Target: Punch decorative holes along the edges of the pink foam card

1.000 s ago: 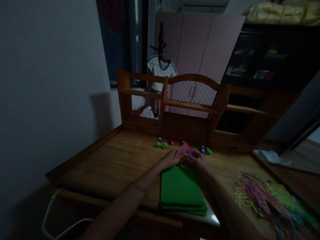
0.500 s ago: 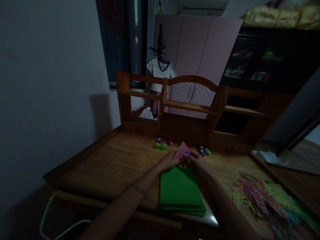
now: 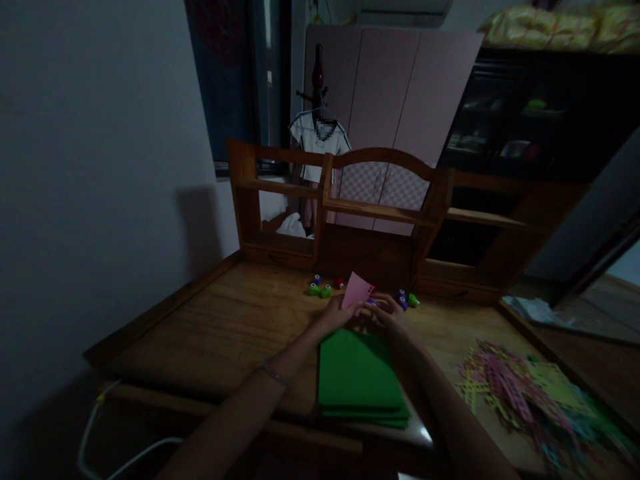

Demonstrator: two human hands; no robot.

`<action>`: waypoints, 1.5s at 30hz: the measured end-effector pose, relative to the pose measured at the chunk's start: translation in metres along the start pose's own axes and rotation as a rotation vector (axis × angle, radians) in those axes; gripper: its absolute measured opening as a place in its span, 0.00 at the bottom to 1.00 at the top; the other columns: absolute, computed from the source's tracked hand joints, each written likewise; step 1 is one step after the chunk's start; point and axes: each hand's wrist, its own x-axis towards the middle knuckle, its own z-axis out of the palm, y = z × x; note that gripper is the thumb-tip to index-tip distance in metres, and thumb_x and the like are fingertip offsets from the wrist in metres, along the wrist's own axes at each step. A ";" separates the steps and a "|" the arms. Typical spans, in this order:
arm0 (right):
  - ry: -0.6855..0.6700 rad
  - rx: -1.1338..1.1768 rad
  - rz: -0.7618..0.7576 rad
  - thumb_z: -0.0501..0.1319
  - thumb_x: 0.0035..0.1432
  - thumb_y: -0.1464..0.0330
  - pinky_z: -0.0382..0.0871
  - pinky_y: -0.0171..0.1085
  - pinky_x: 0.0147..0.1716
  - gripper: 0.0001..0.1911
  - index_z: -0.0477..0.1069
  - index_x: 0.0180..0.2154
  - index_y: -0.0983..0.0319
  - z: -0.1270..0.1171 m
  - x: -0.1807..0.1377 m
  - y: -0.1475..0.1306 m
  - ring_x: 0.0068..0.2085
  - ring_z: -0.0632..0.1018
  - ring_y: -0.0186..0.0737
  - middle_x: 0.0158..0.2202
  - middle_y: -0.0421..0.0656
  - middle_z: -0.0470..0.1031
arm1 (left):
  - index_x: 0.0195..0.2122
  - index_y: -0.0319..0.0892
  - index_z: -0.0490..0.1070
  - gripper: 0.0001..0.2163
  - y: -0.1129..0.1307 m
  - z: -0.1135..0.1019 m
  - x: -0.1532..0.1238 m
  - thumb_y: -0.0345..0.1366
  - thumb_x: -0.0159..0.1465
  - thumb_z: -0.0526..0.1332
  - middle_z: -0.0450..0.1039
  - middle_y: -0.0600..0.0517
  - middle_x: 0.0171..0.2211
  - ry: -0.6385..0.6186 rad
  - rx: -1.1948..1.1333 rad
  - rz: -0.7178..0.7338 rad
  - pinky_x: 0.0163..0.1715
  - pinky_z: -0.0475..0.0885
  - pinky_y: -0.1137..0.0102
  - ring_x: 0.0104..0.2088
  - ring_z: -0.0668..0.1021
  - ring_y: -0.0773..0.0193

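Note:
My left hand (image 3: 341,313) pinches a small sheet of pink paper (image 3: 357,291), which stands up tilted above the desk. A few small dark or red spots, perhaps punched holes, run along its right edge. Close beside it, my right hand (image 3: 393,315) has its fingers curled round a small purple craft punch (image 3: 373,303), mostly covered by the fingers. Both hands meet just beyond a stack of green sheets (image 3: 360,373). Behind them stand more small punches: green ones (image 3: 325,291) and a red one (image 3: 340,283) to the left, purple ones (image 3: 402,302) to the right.
A heap of cut-out paper strips (image 3: 510,387) in pink, yellow and green lies on the desk's right side. The wooden desk (image 3: 215,327) has a raised shelf unit (image 3: 370,212) along its back. A white cable (image 3: 90,433) hangs at the front left.
The pink paper has been raised and turned, so its flat face and spotted right edge now show. Both hands stay close together at nearly the same place.

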 end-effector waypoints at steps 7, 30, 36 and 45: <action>0.181 -0.271 -0.168 0.63 0.48 0.52 0.68 0.37 0.26 0.22 0.71 0.40 0.60 -0.011 0.003 0.004 0.29 0.74 0.41 0.33 0.44 0.75 | 0.40 0.34 0.74 0.18 0.001 -0.003 0.000 0.45 0.59 0.59 0.77 0.45 0.33 0.028 0.032 -0.026 0.29 0.71 0.71 0.30 0.76 0.61; 0.263 -0.989 -0.412 0.52 0.58 0.62 0.62 0.43 0.44 0.17 0.71 0.43 0.64 -0.028 0.006 0.016 0.43 0.70 0.48 0.40 0.50 0.73 | 0.44 0.37 0.72 0.17 0.010 -0.019 0.008 0.45 0.62 0.56 0.75 0.43 0.41 0.532 0.057 -0.052 0.39 0.71 0.69 0.42 0.77 0.58; 0.303 -1.279 -0.504 0.53 0.59 0.62 0.55 0.45 0.49 0.22 0.63 0.54 0.63 -0.010 0.015 0.000 0.49 0.65 0.52 0.48 0.52 0.68 | 0.43 0.37 0.72 0.20 0.022 -0.025 0.006 0.49 0.62 0.55 0.76 0.43 0.40 0.641 -0.072 -0.116 0.36 0.72 0.69 0.39 0.78 0.59; -0.049 -1.587 -0.395 0.54 0.57 0.75 0.55 0.39 0.44 0.20 0.65 0.51 0.60 0.010 0.081 -0.011 0.49 0.65 0.48 0.47 0.50 0.69 | 0.39 0.36 0.73 0.20 0.029 -0.030 0.002 0.50 0.62 0.53 0.76 0.41 0.39 0.624 -0.065 -0.185 0.35 0.71 0.70 0.38 0.78 0.58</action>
